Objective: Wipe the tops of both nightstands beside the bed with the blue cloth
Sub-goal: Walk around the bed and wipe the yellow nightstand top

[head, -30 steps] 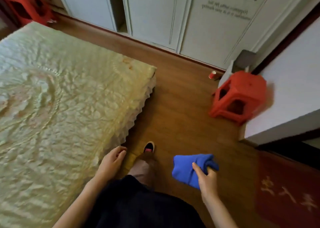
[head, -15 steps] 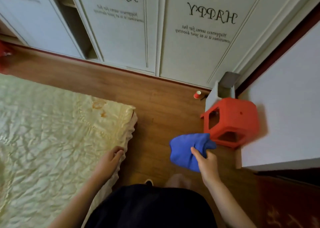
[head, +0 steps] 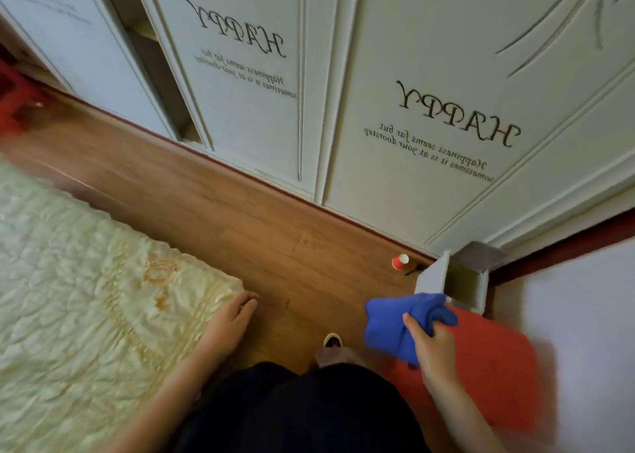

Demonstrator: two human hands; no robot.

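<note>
**Blue cloth in right hand, at the foot of the bed**

Count: two hands, one cloth, one bed, one shoe tip, one small cup, two red stools (one partly out of frame), one small white-and-grey box-like unit, three wardrobe door panels in view.

Right hand (head: 433, 353), at about 5 o'clock in the frame: grip closed on the blue cloth (head: 395, 325), thumb over the top, the cloth bunched and hanging out to the left of the fist, held in the air above the floor. Behind it sits a red stool (head: 494, 366), badly blurred; its shape cannot be read.

Left hand (head: 228, 320), near 7 o'clock: grip empty, fingers apart and relaxed, lying at the corner edge of the bed (head: 86, 298). Whether it presses on the cream quilted cover or only brushes it, I cannot tell.

Between the hands, a shoe tip (head: 332, 341) shows on the wooden floor (head: 240, 225), above dark clothing that fills 6 o'clock.

At 3 o'clock, a small red cup (head: 400, 261) with a white top lies on the floor just beside the box-like unit (head: 446, 280), which stands in the corner by the wardrobe doors (head: 395, 57). The lettering on the doors reads mirrored.

Cut off: a second red stool (head: 13, 108) at 9 o'clock, only a blurred edge. A pale surface (head: 584, 315) fills the right edge, smeared; what it is cannot be told. No nightstand top can be made out.
</note>
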